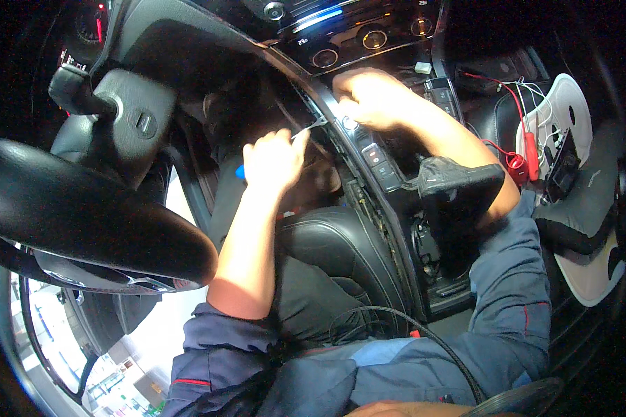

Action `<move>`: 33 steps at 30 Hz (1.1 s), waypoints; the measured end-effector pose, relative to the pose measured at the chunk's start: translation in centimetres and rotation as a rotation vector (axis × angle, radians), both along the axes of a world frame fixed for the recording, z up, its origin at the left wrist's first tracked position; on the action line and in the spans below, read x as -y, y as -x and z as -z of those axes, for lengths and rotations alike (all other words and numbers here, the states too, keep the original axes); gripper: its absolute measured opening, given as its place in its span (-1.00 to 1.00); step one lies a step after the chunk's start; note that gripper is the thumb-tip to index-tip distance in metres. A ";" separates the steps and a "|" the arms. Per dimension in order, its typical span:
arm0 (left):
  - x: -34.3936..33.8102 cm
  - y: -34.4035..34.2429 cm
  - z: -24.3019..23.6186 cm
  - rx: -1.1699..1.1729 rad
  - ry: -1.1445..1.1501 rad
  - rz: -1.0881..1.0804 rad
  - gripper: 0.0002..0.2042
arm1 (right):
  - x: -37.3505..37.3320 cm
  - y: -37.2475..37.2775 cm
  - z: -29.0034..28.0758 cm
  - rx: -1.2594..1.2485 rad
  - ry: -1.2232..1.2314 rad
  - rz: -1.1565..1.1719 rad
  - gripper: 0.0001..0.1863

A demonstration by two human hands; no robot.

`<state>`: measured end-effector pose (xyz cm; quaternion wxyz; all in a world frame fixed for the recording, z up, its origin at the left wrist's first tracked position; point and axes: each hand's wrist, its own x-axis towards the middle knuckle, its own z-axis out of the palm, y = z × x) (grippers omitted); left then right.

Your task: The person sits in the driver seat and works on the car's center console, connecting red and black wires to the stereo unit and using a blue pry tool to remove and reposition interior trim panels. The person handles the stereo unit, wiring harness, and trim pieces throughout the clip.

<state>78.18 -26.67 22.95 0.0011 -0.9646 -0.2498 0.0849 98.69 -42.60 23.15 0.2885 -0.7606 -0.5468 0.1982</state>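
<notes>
My left hand is closed around a blue-handled tool with a thin metal shaft; whether it is a screwdriver or a pry tool I cannot tell. The metal tip reaches the near-side edge of the centre console trim. On top of the console, my right hand is curled with fingers bent down beside a round silvery button. Its fingertips are partly hidden, so what they grip does not show. Below my right forearm stands the gear lever in a dark cover, around an exposed console opening.
The steering wheel fills the left side. A dashboard panel with round knobs lies ahead. On the passenger seat at right are a red-handled tool, cables and a white board. A black cable arcs across my lap.
</notes>
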 end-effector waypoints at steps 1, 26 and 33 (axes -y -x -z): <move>-0.3 0.8 -0.2 -0.107 -0.028 -0.001 -0.45 | 0.2 -0.1 0.1 -0.032 -0.058 0.007 -0.62; 3.9 -4.3 1.6 0.805 1.452 -0.690 -0.69 | 15.4 -5.1 -13.1 -0.501 -0.109 0.321 -0.69; 4.8 -4.8 1.7 0.941 1.310 -0.679 -0.76 | 14.7 -5.9 -10.7 -0.457 -0.216 0.281 -0.76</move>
